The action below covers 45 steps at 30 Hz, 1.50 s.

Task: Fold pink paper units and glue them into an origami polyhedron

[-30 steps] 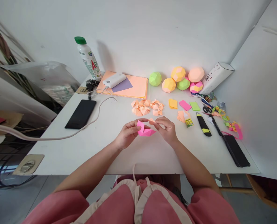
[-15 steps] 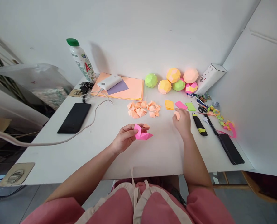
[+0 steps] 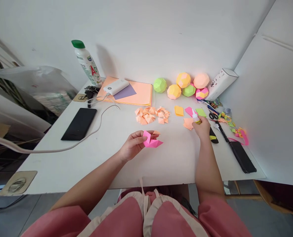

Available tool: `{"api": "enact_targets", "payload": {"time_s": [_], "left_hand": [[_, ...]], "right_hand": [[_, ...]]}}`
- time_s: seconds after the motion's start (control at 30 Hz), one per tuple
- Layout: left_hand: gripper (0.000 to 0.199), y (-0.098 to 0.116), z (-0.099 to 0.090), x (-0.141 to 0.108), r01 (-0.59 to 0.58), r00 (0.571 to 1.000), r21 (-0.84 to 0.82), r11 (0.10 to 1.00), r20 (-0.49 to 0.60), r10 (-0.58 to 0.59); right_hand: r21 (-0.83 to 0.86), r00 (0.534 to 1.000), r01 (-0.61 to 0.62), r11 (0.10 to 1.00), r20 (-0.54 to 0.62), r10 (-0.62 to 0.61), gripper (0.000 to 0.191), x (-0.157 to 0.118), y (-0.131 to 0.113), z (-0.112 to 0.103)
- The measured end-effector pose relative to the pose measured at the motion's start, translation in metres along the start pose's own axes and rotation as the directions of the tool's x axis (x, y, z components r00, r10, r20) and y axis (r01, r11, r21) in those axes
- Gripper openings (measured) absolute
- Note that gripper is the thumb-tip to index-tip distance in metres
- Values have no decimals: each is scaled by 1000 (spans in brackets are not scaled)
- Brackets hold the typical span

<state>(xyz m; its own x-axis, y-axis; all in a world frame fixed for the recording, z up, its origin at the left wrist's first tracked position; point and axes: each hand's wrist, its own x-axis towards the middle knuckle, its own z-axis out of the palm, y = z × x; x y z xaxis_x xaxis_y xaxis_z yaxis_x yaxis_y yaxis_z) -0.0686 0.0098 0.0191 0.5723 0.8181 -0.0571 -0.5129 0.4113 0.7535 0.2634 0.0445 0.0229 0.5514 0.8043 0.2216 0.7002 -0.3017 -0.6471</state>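
Observation:
My left hand [image 3: 133,144] pinches a folded pink paper piece [image 3: 152,143], with a bit of peach paper showing at its upper edge. Over the right part of the table, my right hand [image 3: 202,127] is closed on a small white and yellow glue bottle [image 3: 195,117]. Peach paper squares [image 3: 188,123] lie just left of those fingers. Behind them are stacks of orange [image 3: 179,111], pink [image 3: 189,111] and green paper [image 3: 201,112]. Folded peach pieces [image 3: 145,116] form two heaps near the middle.
Several paper balls [image 3: 183,80] sit against the wall. A bottle [image 3: 88,65], a power bank [image 3: 116,87] with cable and a black phone [image 3: 79,124] are at left. Scissors [image 3: 213,116], a cutter [image 3: 213,135] and a black case [image 3: 242,157] lie at right.
My right hand has shifted right and now holds the glue bottle. The peach squares beside it are uncovered. My left hand keeps its grip with hardly any movement.

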Motion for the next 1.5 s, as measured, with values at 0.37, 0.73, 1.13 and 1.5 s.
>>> {"api": "enact_targets", "payload": {"time_s": [0.37, 0.73, 1.13, 1.5], "left_hand": [[13, 0, 0, 1, -125, 992, 46, 991, 11, 125], [9, 0, 1, 0, -223, 973, 185, 957, 93, 209], [9, 1, 2, -2, -242, 970, 223, 944, 85, 228], [9, 0, 3, -3, -204, 979, 215, 955, 26, 203]], "right_hand": [[636, 813, 260, 727, 262, -520, 39, -40, -38, 14], [457, 644, 573, 680, 263, -719, 46, -76, -66, 16], [376, 617, 673, 637, 191, -764, 47, -76, -62, 22], [413, 613, 643, 645, 227, -756, 47, -78, -62, 21]]}}
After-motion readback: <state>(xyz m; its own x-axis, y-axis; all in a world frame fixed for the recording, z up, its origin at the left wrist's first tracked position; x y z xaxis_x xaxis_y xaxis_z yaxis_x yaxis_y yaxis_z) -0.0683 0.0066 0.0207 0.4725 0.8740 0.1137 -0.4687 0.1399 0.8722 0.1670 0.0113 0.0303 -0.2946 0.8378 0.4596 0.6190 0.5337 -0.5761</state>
